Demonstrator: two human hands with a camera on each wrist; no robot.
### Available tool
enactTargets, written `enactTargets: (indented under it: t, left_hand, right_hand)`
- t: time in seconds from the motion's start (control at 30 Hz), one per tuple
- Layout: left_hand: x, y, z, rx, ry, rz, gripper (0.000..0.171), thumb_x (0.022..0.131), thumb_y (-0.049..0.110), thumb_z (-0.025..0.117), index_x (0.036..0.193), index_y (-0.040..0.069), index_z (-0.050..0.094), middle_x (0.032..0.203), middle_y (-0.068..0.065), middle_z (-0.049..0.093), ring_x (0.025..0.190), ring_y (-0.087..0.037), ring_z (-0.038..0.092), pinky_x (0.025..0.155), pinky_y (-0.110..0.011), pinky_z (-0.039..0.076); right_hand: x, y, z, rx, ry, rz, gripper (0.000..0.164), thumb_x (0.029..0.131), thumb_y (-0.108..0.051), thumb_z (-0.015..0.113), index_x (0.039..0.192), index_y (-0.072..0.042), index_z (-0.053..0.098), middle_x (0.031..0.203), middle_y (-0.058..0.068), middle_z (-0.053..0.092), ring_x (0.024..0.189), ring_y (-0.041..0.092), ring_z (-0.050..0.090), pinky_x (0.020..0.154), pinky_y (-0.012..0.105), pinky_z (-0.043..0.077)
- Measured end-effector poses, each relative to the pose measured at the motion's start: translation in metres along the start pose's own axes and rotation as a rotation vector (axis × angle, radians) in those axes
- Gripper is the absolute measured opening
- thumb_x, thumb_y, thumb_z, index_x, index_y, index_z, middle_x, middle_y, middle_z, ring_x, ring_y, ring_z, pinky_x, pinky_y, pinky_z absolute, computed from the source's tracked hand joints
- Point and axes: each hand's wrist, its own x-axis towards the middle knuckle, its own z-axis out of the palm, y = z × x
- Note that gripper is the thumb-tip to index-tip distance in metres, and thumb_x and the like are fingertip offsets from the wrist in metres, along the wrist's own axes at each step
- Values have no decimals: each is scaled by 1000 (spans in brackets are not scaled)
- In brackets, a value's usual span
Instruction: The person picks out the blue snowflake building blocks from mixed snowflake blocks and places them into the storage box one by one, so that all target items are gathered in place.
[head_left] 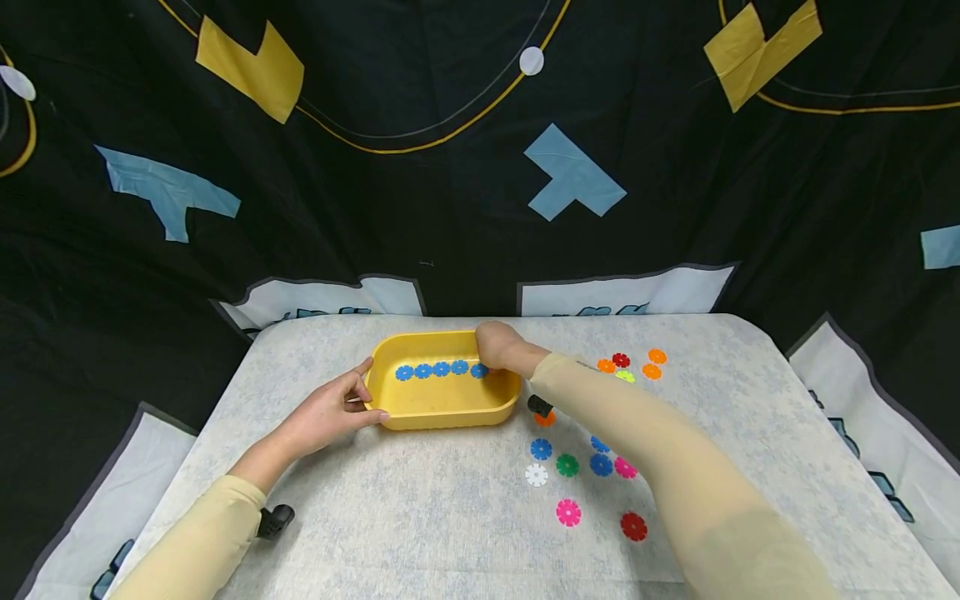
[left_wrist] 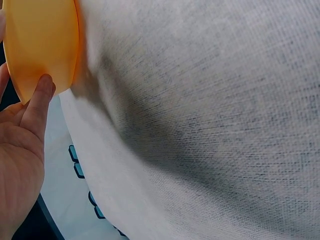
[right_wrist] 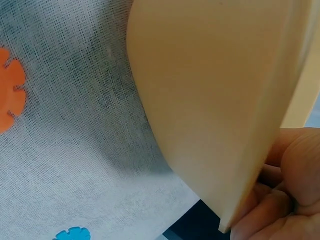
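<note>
Five discs (head_left: 441,368) lay rowed inside the tray (head_left: 435,402), loose discs (head_left: 567,465) right of it; left hand (head_left: 333,407) gripped it, right hand's (head_left: 501,346) hold was unclear.

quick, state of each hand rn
Left hand: holding the yellow tray by its left end.
Right hand: curled at the tray's far right corner; can't tell if holding anything.

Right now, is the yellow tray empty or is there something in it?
Not empty: a row of blue discs lies inside the yellow tray, though the right hand hides one corner.
</note>
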Motion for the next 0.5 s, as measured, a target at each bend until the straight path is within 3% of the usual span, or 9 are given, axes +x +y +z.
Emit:
enactTargets:
  t: [0.1, 0.27, 0.5]
  left_hand:
    - [0, 1, 0, 6, 3, -2, 59, 80, 56, 84, 103, 10, 56, 169, -7, 22, 121, -30, 64, 102, -45, 51]
    - [0, 1, 1, 4, 2, 6, 56, 81, 54, 84, 102, 11, 55, 169, -7, 22, 120, -30, 64, 99, -43, 53]
    - [-2, 1, 1, -1, 6, 46, 52, 84, 49, 84, 102, 9, 55, 169, -8, 23, 121, -29, 64, 96, -38, 54]
  right_hand:
    - [-1, 2, -2, 4, -5, -10, 8, 93, 2, 62, 94, -6, 63, 81, 5, 59, 72, 17, 55, 62, 22, 48]
    - [-5, 8, -8, 109, -30, -38, 8, 91, 3, 63, 93, -2, 68, 79, 5, 62, 67, 16, 55, 58, 21, 46]
    - [-23, 18, -29, 394, -36, -80, 28, 92, 2, 71, 120, 5, 72, 113, 14, 71, 83, 20, 71, 72, 24, 59]
